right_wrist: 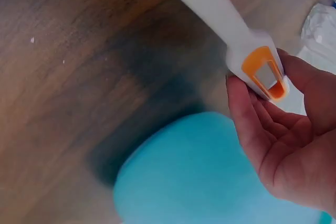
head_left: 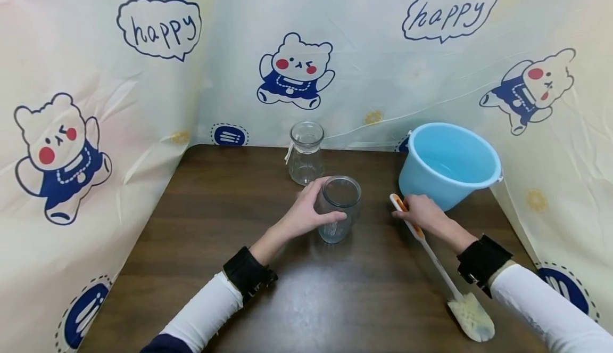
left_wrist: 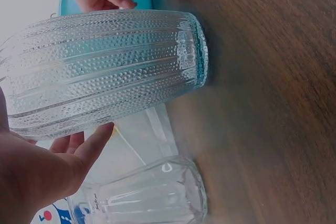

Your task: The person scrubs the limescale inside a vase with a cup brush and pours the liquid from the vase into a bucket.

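My left hand (head_left: pixel 306 209) holds a clear glass jar (head_left: pixel 353 215) near the middle of the table, thumb on the near side and fingers round the far side. In the left wrist view the jar (left_wrist: pixel 110 72) shows bumpy texture between smooth ribs. My right hand (head_left: pixel 423 213) grips the white and orange handle end of a long-handled brush (head_left: pixel 442 270). Its pale cream head (head_left: pixel 471 318) points toward the table's near right. The right wrist view shows thumb and fingers pinching the orange-trimmed handle (right_wrist: pixel 257 59).
Behind the jar stands a clear glass vase (head_left: pixel 306 166) with string tied at its neck. A light blue bucket (head_left: pixel 431 174) stands at the back right, close beyond my right hand. Printed cloth (head_left: pixel 297 1) hangs round the brown table (head_left: pixel 201 214).
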Available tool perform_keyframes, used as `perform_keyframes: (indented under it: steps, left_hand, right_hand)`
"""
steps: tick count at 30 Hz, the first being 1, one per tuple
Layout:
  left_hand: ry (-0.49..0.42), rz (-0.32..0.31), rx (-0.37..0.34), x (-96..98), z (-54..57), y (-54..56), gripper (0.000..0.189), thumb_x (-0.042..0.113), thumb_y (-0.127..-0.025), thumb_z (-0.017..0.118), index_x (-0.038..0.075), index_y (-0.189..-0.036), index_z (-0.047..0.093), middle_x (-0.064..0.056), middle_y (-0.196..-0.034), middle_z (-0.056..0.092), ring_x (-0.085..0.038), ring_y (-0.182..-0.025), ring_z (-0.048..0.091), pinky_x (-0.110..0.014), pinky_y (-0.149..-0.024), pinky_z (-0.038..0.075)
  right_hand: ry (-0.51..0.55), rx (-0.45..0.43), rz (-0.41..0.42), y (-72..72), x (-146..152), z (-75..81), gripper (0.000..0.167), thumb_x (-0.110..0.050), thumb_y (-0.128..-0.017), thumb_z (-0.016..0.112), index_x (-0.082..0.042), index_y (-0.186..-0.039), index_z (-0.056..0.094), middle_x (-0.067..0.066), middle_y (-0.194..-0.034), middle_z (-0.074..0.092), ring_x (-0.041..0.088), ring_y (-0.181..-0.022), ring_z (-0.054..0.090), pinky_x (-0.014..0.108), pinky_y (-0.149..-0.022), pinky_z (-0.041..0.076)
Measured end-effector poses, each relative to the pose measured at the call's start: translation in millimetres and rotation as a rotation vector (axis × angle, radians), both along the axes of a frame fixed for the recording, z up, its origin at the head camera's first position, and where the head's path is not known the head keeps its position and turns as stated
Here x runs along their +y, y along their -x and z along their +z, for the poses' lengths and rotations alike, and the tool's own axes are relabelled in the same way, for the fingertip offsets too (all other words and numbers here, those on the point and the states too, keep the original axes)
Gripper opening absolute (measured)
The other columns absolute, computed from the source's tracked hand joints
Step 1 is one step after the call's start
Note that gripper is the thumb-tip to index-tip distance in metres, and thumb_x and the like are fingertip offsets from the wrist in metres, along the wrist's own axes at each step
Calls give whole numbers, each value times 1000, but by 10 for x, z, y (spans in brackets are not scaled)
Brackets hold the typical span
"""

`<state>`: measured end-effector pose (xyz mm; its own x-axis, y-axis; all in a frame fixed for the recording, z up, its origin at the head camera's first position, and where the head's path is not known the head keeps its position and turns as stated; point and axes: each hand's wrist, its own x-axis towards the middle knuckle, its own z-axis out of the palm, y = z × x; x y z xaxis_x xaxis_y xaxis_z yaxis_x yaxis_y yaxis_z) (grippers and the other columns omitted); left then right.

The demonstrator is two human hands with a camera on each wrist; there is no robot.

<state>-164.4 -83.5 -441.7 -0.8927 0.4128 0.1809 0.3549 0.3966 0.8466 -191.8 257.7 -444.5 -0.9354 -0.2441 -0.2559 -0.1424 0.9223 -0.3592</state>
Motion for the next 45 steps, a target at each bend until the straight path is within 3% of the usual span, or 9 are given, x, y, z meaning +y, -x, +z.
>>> perform_keyframes:
  steps: [8, 16, 24, 33, 37, 40, 45]
  left_hand:
    - [-12, -8, -4, 44, -28, -46, 81, 44, -85, 83, 26, -152, 43, -8, -149, 51, -18, -138, 42, -56, -116, 25]
    - [-23, -6, -1, 51, -5, -46, 79, 42, -85, 83, 26, -152, 44, -6, -148, 51, -21, -138, 42, -56, -116, 26]
    - [-14, 14, 10, 44, 16, -27, 80, 40, -85, 83, 25, -152, 43, 0, -146, 51, -22, -139, 39, -54, -116, 28]
    - [-34, 2, 7, 34, 9, -19, 82, 42, -84, 84, 24, -152, 44, -7, -146, 53, -24, -139, 40, -56, -117, 29]
    - [-64, -3, -12, 30, 4, -13, 80, 37, -84, 86, 20, -151, 46, -6, -146, 54, -23, -139, 42, -53, -116, 32]
    - [-104, -39, -36, 8, 12, 3, 79, 31, -85, 86, 17, -152, 46, -7, -146, 54, -24, -138, 46, -51, -115, 36]
    - [-179, -73, -94, -111, 40, 30, 76, 21, -90, 82, 15, -155, 43, -12, -147, 54, -30, -135, 51, -51, -107, 49]
  right_hand:
    - [-18, -95, -17, -46, 57, -107, 31, -30, -97, 74, -3, -86, 62, 6, -69, 59, 17, -58, 58, 30, -53, 48]
    - [-46, -72, 8, -65, 74, -225, 30, -27, -97, 74, -4, -85, 59, 7, -69, 58, 17, -55, 59, 29, -50, 48]
    - [-39, -98, 14, -36, 63, -188, 25, -24, -97, 73, -3, -91, 61, 7, -71, 59, 16, -58, 59, 29, -52, 48]
    - [-43, -110, 20, -37, 100, -116, 28, -28, -101, 68, -4, -90, 61, 5, -69, 60, 17, -59, 58, 29, -54, 46]
    - [-27, -36, 22, -85, 65, 17, 29, -24, -106, 58, -7, -83, 59, 4, -65, 56, 17, -57, 55, 31, -55, 43]
    - [39, 72, 17, -151, -2, 143, 33, -21, -108, 53, -8, -78, 56, 3, -62, 51, 17, -54, 52, 32, -55, 42]
    - [239, 239, 4, -265, -219, 339, 31, -31, -109, 56, -7, -93, 67, 1, -70, 61, 15, -58, 56, 32, -58, 48]
